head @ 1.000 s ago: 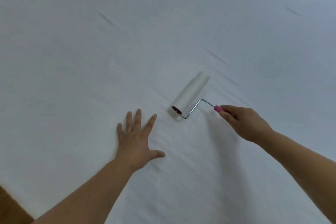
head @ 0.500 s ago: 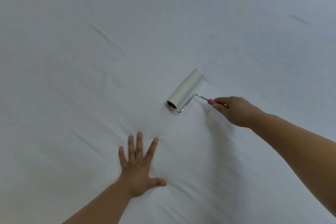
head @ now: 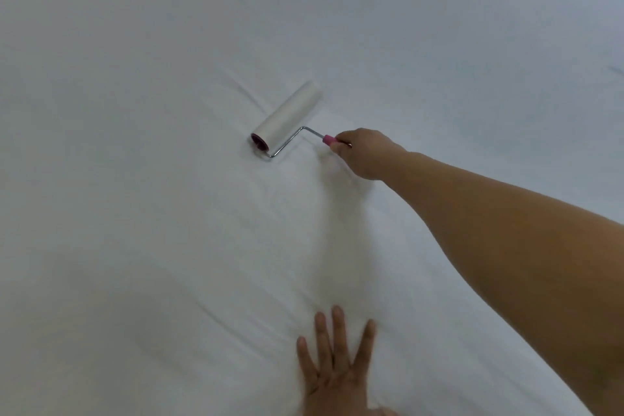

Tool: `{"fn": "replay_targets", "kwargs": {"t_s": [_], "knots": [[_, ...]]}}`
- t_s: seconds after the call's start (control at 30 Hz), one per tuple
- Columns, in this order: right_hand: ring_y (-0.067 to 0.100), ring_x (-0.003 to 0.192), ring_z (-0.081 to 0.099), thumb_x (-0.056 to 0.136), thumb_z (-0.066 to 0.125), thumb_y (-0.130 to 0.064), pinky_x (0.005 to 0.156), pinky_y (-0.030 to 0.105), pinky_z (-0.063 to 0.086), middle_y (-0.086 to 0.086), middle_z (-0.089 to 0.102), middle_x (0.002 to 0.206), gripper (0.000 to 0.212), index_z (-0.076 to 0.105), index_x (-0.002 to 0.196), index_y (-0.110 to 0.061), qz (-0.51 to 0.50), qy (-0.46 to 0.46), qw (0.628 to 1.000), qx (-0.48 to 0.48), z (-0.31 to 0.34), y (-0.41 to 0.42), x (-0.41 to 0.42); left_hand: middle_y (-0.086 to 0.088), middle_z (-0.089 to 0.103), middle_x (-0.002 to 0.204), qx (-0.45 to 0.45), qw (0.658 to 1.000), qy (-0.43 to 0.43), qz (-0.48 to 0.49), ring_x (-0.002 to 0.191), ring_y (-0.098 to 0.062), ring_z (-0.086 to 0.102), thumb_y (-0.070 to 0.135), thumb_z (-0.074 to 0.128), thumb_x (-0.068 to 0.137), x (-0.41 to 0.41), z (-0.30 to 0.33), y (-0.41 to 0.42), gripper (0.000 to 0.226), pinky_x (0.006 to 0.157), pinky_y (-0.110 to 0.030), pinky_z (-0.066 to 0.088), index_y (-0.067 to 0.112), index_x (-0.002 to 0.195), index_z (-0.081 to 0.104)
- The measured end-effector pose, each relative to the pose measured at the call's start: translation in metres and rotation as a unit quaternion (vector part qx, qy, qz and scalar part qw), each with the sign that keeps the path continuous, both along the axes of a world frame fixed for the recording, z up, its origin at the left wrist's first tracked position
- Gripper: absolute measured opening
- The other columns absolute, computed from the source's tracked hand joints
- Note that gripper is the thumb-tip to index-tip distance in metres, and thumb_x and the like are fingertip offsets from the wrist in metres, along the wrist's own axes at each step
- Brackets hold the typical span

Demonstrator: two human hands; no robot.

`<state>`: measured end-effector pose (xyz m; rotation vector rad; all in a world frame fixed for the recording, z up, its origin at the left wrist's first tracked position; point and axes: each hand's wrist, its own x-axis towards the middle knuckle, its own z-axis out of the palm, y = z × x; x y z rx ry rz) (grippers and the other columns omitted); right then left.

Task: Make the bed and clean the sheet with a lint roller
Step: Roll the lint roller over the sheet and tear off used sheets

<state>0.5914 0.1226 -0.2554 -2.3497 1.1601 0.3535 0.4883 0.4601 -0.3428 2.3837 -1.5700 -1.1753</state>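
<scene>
Sheet [head: 141,213]: white, shallow creases, fills the view. Roller [head: 287,118] lies on it at centre, long axis running near-left to far-right, pink core end toward near-left. Bent wire leads right to pink handle. Left hand [head: 337,371] flat on sheet, fingers spread, wrist cut off at frame bottom. Right hand [head: 364,154] grips handle, mostly hiding it.

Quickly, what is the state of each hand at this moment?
Left hand: open, fingers spread flat on the sheet.
Right hand: closed around the lint roller handle.
</scene>
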Motion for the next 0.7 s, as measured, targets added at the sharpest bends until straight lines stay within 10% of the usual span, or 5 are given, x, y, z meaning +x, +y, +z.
{"fn": "replay_targets", "kwargs": {"t_s": [0.23, 0.4, 0.47, 0.6, 0.7], "knots": [[0.015, 0.070, 0.056, 0.099, 0.034, -0.059, 0.059, 0.030, 0.042, -0.003, 0.062, 0.079, 0.044, 0.063, 0.100, -0.026, -0.028, -0.054, 0.997, -0.043, 0.015, 0.014, -0.012, -0.018, 0.032, 0.155, -0.033, 0.999, -0.011, -0.007, 0.145, -0.039, 0.014, 0.091, 0.059, 0.018, 0.009, 0.022, 0.003, 0.149, 0.110, -0.061, 0.009, 0.034, 0.153, 0.030], [0.008, 0.067, 0.059, 0.091, 0.033, -0.072, 0.060, 0.027, 0.045, -0.013, 0.062, 0.070, 0.038, 0.058, 0.101, -0.045, -0.066, -0.062, 0.996, -0.017, 0.038, 0.066, -0.117, -0.003, -0.054, 0.145, -0.017, 0.999, 0.026, -0.022, 0.131, -0.028, -0.052, 0.082, 0.059, 0.062, 0.013, 0.034, 0.009, 0.124, 0.100, -0.056, -0.037, 0.053, 0.141, -0.032], [0.002, 0.074, 0.060, 0.089, 0.033, -0.076, 0.066, 0.026, 0.048, -0.019, 0.066, 0.078, 0.034, 0.053, 0.108, -0.056, -0.074, -0.050, 0.996, -0.014, 0.049, 0.099, -0.167, 0.002, -0.047, 0.151, -0.052, 0.998, 0.018, -0.019, 0.136, -0.022, -0.047, 0.080, 0.055, 0.069, 0.020, 0.041, 0.019, 0.112, 0.107, -0.053, -0.031, 0.055, 0.144, -0.025], [-0.002, 0.084, 0.064, 0.088, 0.032, -0.078, 0.074, 0.023, 0.052, -0.026, 0.069, 0.092, 0.026, 0.051, 0.103, -0.070, -0.079, 0.012, 0.997, 0.018, 0.074, 0.164, -0.265, -0.008, 0.021, 0.162, -0.174, 0.979, -0.105, 0.028, 0.150, -0.027, 0.019, 0.074, 0.041, 0.077, 0.070, 0.055, 0.058, 0.079, 0.113, -0.052, 0.015, 0.036, 0.147, 0.043], [-0.003, 0.099, 0.065, 0.081, 0.030, -0.082, 0.082, 0.022, 0.052, -0.034, 0.067, 0.102, 0.019, 0.042, 0.096, -0.082, -0.080, 0.050, 0.995, 0.030, 0.090, 0.202, -0.323, -0.014, 0.024, 0.161, -0.087, 0.969, -0.199, 0.119, 0.149, -0.038, 0.018, 0.077, 0.028, 0.081, 0.139, 0.058, 0.096, 0.081, 0.113, -0.060, 0.011, 0.034, 0.147, 0.043]]}}
